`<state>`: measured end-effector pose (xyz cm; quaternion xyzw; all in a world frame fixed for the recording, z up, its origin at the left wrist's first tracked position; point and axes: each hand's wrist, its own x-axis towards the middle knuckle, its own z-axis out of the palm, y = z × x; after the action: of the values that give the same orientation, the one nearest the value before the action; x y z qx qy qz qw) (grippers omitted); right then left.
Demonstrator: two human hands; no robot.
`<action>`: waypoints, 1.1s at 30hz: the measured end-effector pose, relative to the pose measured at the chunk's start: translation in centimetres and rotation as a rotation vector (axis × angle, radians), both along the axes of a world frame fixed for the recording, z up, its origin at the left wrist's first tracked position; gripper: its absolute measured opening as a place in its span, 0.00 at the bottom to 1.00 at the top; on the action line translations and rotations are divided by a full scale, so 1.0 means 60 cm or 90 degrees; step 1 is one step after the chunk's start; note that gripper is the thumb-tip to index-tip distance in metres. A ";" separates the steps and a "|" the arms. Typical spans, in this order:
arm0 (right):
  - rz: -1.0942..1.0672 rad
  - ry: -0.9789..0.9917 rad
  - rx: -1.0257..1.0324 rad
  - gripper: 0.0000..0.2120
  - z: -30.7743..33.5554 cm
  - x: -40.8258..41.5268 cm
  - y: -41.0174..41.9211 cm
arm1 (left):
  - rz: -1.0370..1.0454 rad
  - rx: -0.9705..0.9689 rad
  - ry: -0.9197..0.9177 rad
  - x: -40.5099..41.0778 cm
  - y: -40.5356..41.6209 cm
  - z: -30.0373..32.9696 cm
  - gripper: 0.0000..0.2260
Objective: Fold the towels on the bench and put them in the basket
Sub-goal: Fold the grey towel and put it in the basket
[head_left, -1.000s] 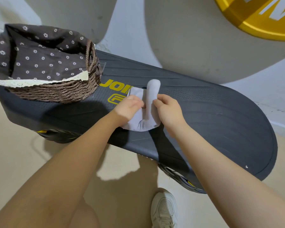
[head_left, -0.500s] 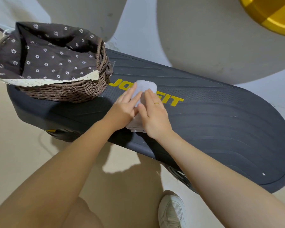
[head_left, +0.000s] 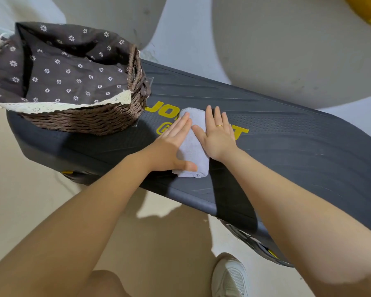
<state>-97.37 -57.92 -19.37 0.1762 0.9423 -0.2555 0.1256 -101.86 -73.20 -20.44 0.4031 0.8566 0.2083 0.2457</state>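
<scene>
The towel (head_left: pixel 192 146), half-lifted a second ago, now lies folded narrow on the bench (head_left: pixel 287 151) beside the basket (head_left: pixel 84 121), left hand (head_left: pixel 169 146) and right hand (head_left: pixel 217 136) pressing flat-fingered; folding appears nearly complete.

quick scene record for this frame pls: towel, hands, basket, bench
towel: white towel, folded into a narrow strip, lying on the bench
left hand: left hand flat, fingers straight, pressing the towel
right hand: right hand flat, beside and touching the towel
basket: wicker basket with dotted liner, no towel visible inside
bench: dark bench, bears basket and towel
</scene>
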 end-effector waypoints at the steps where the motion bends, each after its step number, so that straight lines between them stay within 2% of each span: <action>1: -0.003 0.002 0.010 0.32 0.001 0.008 -0.005 | 0.004 -0.014 0.006 0.002 0.001 0.002 0.56; 6: -0.029 0.004 -0.027 0.32 0.011 0.062 -0.030 | 0.039 -0.079 0.074 0.018 0.015 0.023 0.54; 11: -0.124 0.037 0.024 0.25 0.027 0.081 -0.061 | 0.053 -0.098 0.112 0.030 0.016 0.027 0.53; 15: -0.227 -0.033 -0.128 0.30 0.036 0.067 -0.070 | 0.056 -0.103 0.111 0.033 0.012 0.025 0.51; 17: -0.265 -0.075 -0.154 0.31 0.037 0.055 -0.066 | 0.058 -0.116 0.110 0.033 0.011 0.028 0.52; 19: -0.264 -0.097 -0.198 0.25 0.039 0.043 -0.062 | 0.073 -0.114 0.104 0.035 0.011 0.034 0.53; 21: -0.230 -0.105 -0.215 0.14 0.046 0.034 -0.062 | 0.090 -0.093 0.071 0.039 0.005 0.050 0.55; 23: -0.185 -0.104 -0.233 0.14 0.060 0.028 -0.061 | 0.103 -0.058 0.049 0.034 -0.009 0.072 0.54; 24: -0.143 -0.093 -0.217 0.17 0.067 0.024 -0.057 | 0.104 -0.032 0.093 0.029 -0.017 0.085 0.52; 25: -0.090 -0.080 -0.186 0.18 0.081 0.021 -0.051 | 0.094 -0.013 0.191 0.021 -0.026 0.099 0.50; 27: 0.019 -0.062 -0.165 0.16 0.113 0.011 -0.033 | 0.076 0.004 0.379 -0.001 -0.044 0.129 0.45; 29: 0.130 -0.062 -0.165 0.14 0.154 -0.004 -0.011 | 0.049 0.002 0.494 -0.024 -0.054 0.168 0.40; 31: 0.275 -0.055 -0.088 0.14 0.203 -0.024 0.001 | -0.018 -0.013 0.498 -0.038 -0.056 0.215 0.36; 33: 0.398 -0.033 0.004 0.16 0.250 -0.053 0.002 | -0.050 -0.054 0.393 -0.044 -0.056 0.265 0.32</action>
<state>-100.54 -57.83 -4.35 -0.1151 0.9482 -0.1970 0.2212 -104.51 -76.57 -4.54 0.4698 0.8822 0.0307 -0.0014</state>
